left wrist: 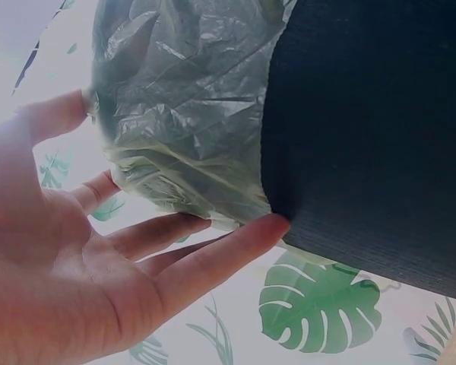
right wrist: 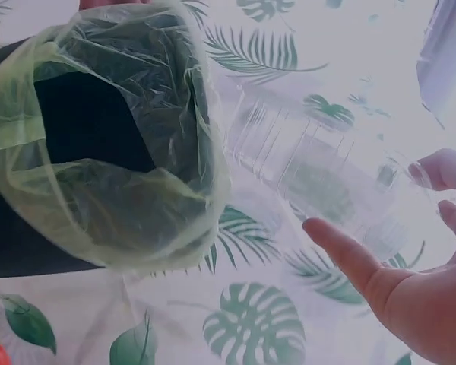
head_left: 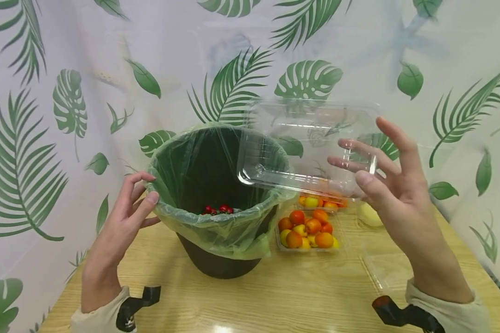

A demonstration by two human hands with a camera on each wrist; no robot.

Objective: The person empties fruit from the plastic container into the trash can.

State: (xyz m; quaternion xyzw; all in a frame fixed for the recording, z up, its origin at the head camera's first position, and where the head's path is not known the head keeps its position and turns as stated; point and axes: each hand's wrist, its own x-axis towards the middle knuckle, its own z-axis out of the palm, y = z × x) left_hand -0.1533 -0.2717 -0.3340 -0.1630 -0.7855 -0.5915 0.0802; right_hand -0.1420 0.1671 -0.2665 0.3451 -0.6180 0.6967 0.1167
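Note:
A black trash bin (head_left: 221, 259) lined with a pale green bag (head_left: 241, 236) stands upright on the table. My left hand (head_left: 125, 212) touches its left rim with spread, fairly straight fingers; in the left wrist view, several fingertips (left wrist: 277, 226) lie along the outside of the bag and bin. My right hand (head_left: 404, 185) grips the right end of a clear plastic box (head_left: 308, 138) between thumb and fingers. The box is tilted, and its left end overlaps the bin opening in the head view. Small red fruits (head_left: 218, 210) show inside the bin.
Right of the bin, a clear tray (head_left: 308, 249) holds orange, red and yellow fruits, with similar fruit (head_left: 316, 202) behind it. A pale yellow round thing (head_left: 371, 214) and a flat clear plastic piece (head_left: 387, 270) lie farther right. Leaf-patterned sheets (head_left: 171, 55) surround the wooden table (head_left: 208, 305).

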